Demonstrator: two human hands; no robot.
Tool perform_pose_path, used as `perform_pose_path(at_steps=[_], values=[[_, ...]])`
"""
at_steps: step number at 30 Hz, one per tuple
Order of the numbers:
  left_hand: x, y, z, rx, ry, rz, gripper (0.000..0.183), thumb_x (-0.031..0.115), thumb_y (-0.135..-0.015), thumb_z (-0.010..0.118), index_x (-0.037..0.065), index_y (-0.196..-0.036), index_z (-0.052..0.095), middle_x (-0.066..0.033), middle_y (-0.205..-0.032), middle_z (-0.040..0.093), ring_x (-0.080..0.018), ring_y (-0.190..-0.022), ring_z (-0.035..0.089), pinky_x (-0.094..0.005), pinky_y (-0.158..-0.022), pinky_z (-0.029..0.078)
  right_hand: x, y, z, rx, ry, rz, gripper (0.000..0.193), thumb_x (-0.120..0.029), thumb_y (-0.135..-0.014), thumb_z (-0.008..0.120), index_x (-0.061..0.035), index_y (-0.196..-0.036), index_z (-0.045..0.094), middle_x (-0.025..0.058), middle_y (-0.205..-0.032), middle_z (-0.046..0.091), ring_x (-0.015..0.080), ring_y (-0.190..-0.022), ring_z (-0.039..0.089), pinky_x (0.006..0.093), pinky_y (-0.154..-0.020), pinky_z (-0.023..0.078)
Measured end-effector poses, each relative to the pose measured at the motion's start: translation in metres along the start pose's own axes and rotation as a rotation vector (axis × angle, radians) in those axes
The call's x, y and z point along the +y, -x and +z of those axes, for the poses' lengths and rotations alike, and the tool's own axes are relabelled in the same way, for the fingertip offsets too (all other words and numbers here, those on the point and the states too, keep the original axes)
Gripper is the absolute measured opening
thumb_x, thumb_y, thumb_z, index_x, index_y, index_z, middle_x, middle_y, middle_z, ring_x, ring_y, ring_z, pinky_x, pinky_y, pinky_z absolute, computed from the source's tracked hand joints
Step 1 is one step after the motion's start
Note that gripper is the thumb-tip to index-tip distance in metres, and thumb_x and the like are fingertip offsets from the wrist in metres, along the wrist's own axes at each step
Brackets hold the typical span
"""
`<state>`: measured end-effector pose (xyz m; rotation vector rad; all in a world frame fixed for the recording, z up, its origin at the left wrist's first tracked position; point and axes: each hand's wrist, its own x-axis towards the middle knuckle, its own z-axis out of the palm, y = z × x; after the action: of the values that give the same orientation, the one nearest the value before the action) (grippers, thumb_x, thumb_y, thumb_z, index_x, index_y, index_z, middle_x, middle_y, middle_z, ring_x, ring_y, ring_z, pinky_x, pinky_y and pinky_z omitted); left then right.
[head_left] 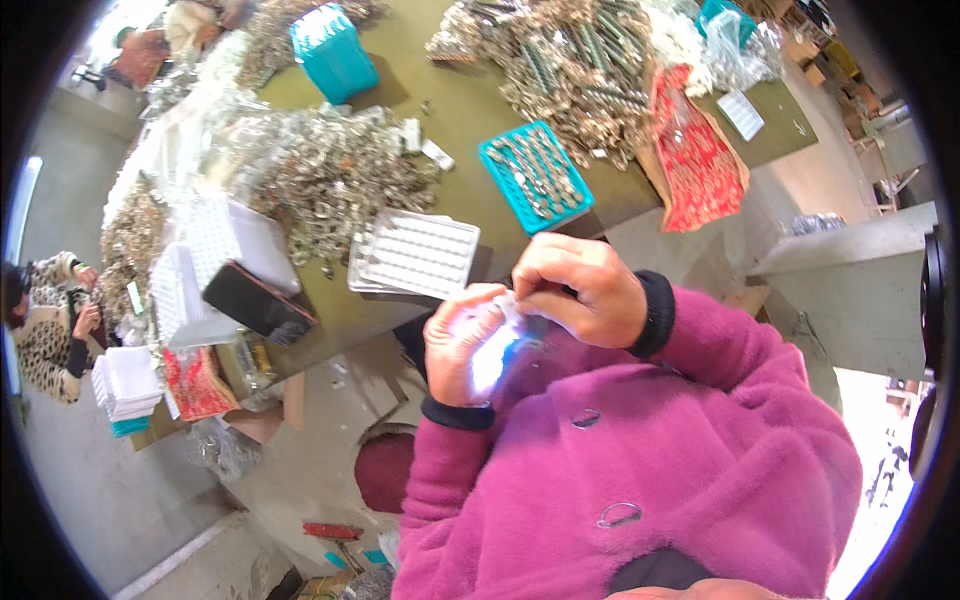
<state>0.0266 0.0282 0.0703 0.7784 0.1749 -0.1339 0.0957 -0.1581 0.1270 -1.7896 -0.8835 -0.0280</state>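
Note:
In front of my chest, at the table's near edge, my two hands meet. My left hand (460,345) is closed, its thumb and fingers pinching a small pale piece (508,304) too small to name. The fingers of my right hand (588,288) are bent into a pinch against the same spot; what lies between them is hidden. A bright glare washes out the area beside my left palm. Just beyond my hands lies a white tray (420,253) with rows of small cells. A teal tray (537,178) filled with rows of metal pieces rests farther right.
Heaps of small metal parts (335,175) and longer metal strips (560,60) cover much of the table (440,120). A dark phone (258,303) leans by stacked white trays (235,245). Teal trays (335,55) stand at the back. A red patterned bag (700,155) lies right. Another person (50,330) sits far left.

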Motion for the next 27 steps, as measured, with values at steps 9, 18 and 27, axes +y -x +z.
perform_pose_path(at_steps=[9,18,27], values=[[0.008,0.003,-0.006,-0.122,0.089,-0.033,0.020,0.001,-0.094,0.067,-0.003,-0.114,0.069,-0.0146,-0.098,0.071,-0.0232,-0.080,0.068,-0.0347,-0.072,0.056,-0.009,-0.016,-0.001,-0.177,-0.082,0.068,0.010,0.002,-0.080,0.073,-0.0026,-0.086,0.066,0.0095,-0.081,0.062,0.0247,-0.074,0.064,0.0337,-0.067,0.052],[0.022,0.014,-0.007,-0.004,0.081,-0.029,0.017,0.004,-0.093,0.072,-0.001,-0.108,0.068,-0.0124,-0.090,0.072,-0.0171,-0.073,0.070,-0.0214,-0.055,0.048,-0.011,-0.027,0.008,-0.243,-0.236,0.200,0.010,0.003,-0.080,0.072,-0.0014,-0.089,0.069,0.0096,-0.083,0.067,0.0200,-0.073,0.066,0.0320,-0.067,0.053],[0.109,-0.006,0.007,0.110,-0.306,0.134,0.026,0.003,-0.098,0.063,-0.002,-0.124,0.063,-0.0146,-0.104,0.070,-0.0215,-0.082,0.071,-0.0297,-0.072,0.059,0.024,-0.067,-0.009,-0.268,-0.400,0.356,0.017,-0.009,-0.084,0.078,-0.0012,-0.097,0.070,0.0103,-0.082,0.072,0.0195,-0.077,0.070,0.0324,-0.070,0.056]])
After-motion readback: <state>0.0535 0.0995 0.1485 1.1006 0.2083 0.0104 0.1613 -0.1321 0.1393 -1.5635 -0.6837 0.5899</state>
